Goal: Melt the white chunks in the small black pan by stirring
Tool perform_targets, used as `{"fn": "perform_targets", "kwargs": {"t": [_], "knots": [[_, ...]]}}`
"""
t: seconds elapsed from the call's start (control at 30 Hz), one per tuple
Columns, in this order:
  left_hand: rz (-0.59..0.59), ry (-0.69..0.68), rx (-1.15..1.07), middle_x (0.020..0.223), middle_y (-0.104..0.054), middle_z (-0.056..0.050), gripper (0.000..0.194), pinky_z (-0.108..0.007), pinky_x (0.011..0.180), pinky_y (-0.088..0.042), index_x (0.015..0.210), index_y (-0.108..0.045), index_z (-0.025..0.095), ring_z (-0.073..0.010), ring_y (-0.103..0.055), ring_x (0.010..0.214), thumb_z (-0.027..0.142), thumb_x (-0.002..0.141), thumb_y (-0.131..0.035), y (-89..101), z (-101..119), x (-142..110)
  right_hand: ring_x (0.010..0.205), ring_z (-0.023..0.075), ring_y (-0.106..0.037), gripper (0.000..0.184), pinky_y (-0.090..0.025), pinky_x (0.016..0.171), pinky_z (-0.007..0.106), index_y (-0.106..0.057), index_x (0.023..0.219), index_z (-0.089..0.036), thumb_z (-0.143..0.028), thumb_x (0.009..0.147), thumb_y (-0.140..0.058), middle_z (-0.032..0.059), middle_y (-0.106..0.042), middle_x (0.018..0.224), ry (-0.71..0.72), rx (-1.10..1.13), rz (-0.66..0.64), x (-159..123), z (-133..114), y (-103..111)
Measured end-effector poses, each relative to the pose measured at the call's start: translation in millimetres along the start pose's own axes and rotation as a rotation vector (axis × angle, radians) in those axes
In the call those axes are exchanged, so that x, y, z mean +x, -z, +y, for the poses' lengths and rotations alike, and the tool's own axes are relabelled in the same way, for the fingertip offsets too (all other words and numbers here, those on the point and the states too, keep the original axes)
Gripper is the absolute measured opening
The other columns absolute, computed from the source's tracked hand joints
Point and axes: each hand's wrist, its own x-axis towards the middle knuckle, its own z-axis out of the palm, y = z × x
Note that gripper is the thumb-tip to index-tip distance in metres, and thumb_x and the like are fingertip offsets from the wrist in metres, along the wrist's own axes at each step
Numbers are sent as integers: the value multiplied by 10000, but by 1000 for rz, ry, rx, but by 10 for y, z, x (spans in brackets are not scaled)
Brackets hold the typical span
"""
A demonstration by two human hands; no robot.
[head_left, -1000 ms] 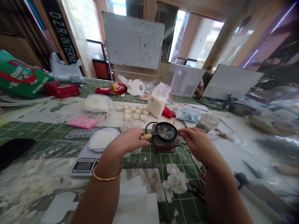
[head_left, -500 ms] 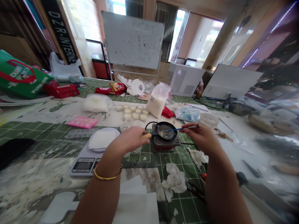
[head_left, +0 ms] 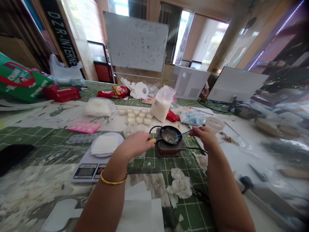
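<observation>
A small black frying pan (head_left: 166,130) sits on a compact electric hot plate (head_left: 170,151). My left hand (head_left: 138,143) is closed around the pan's wooden-ended handle (head_left: 152,140), to the left of the burner. In my right hand (head_left: 205,133) I pinch a thin blue stick (head_left: 184,132), whose far end dips into the pan. Cloudy, partly melted whitish material (head_left: 169,138) covers the pan's bottom. Behind the pan, several small cups filled with pale wax-like material (head_left: 139,120) stand in rows, beside a clear bag of white granules (head_left: 161,104).
A kitchen scale (head_left: 84,169) bearing white sheets stands left of my left hand. A pink mold (head_left: 84,126) lies behind it. Crumpled tissue (head_left: 180,183) and white paper (head_left: 138,212) lie in front. A black cable (head_left: 196,149) runs right from the hot plate.
My right hand has tilted the blue stick more steeply, and its tip has shifted slightly right and lower in the pan. My left hand still holds the handle.
</observation>
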Motion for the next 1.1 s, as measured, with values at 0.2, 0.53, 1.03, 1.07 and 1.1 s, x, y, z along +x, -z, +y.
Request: {"fn": "perform_targets", "kwargs": {"t": [0.2, 0.53, 1.03, 1.07, 1.1], "knots": [[-2, 4, 5, 663, -582, -39, 361, -262, 499, -275, 619, -522, 175, -147, -494, 572, 488, 746, -395, 8, 15, -4, 640, 156, -613, 341, -448, 720, 308, -635, 633, -138, -473, 675, -589, 90, -695, 666, 10, -27, 40, 12, -24, 61], [-19, 7, 6, 649, -572, -36, 378, -259, 495, -274, 615, -502, 174, -144, -490, 561, 502, 757, -379, 6, 17, -4, 675, 185, -572, 341, -404, 736, 347, -680, 647, -140, -461, 690, -576, 85, -687, 676, 45, -150, 172, -100, -181, 167], [-15, 24, -1, 663, -585, -36, 373, -259, 500, -283, 627, -509, 171, -148, -509, 578, 504, 751, -398, -5, 9, 0, 690, 177, -593, 364, -417, 647, 282, -673, 775, -135, -469, 729, -533, 73, -694, 725, 236, -203, 140, -229, -322, 90], [-15, 24, -1, 664, -586, -36, 372, -260, 501, -284, 626, -506, 171, -149, -511, 579, 504, 752, -397, -1, 10, -1, 675, 178, -587, 371, -411, 634, 285, -676, 766, -130, -468, 731, -528, 74, -688, 711, 239, -254, 133, -242, -338, 81], [-15, 24, 0, 662, -585, -36, 373, -260, 500, -284, 623, -501, 172, -149, -511, 578, 504, 753, -394, 3, 10, -3, 651, 178, -580, 375, -403, 614, 287, -680, 753, -127, -467, 734, -522, 72, -678, 681, 235, -322, 131, -261, -357, 78]]}}
